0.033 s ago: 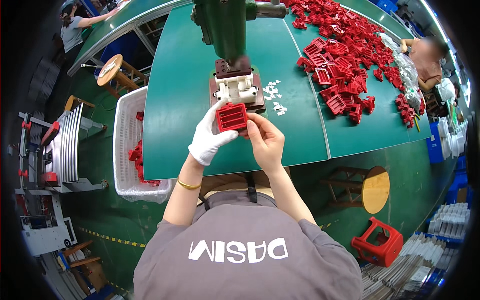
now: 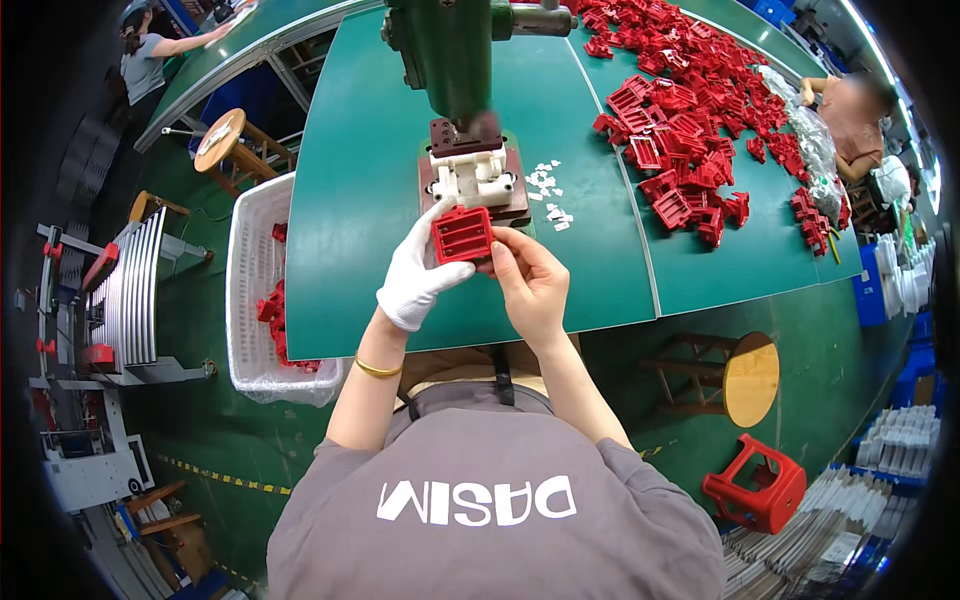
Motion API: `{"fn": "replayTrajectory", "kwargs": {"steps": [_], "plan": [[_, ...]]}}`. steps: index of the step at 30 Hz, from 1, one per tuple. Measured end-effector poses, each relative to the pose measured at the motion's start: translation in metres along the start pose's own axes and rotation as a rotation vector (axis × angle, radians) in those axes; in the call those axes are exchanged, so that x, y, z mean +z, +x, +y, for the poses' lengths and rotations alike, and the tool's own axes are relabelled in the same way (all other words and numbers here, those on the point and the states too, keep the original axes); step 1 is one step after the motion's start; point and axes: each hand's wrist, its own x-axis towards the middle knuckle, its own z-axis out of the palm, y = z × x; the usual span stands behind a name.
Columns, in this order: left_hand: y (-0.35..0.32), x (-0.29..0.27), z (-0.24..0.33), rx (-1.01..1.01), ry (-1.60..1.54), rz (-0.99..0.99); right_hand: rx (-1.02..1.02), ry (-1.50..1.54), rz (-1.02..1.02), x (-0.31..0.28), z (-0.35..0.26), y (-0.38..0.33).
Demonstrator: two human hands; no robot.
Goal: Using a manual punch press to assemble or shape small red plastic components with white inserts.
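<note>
A red plastic battery-holder-like frame (image 2: 463, 235) with slots is held between my two hands just in front of the press. My left hand (image 2: 415, 275), in a white glove, is closed round its left side and lower edge. My bare right hand (image 2: 532, 280) pinches its right edge between thumb and fingers. Behind the frame stands a green bench press (image 2: 445, 60), with a white fixture (image 2: 472, 172) on its dark base. Small white pieces (image 2: 545, 185) lie scattered on the table right of the fixture.
A big heap of red plastic parts (image 2: 680, 130) covers the table's right side, with clear plastic bags along it. A white crate (image 2: 245, 300) holding red parts stands at the left. A wooden stool (image 2: 750, 380) and a red stool (image 2: 760, 485) are right; co-workers sit beyond.
</note>
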Motion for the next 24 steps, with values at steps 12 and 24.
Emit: {"fn": "replayTrajectory", "kwargs": {"steps": [12, 24], "plan": [[0.001, -0.005, -0.015, 0.004, -0.302, -0.099, -0.271, -0.312, -0.042, 0.005, -0.012, -0.002], [-0.018, -0.052, -0.003, 0.039, -0.226, 0.069, -0.196, -0.333, -0.163, -0.013, -0.013, 0.002]]}}
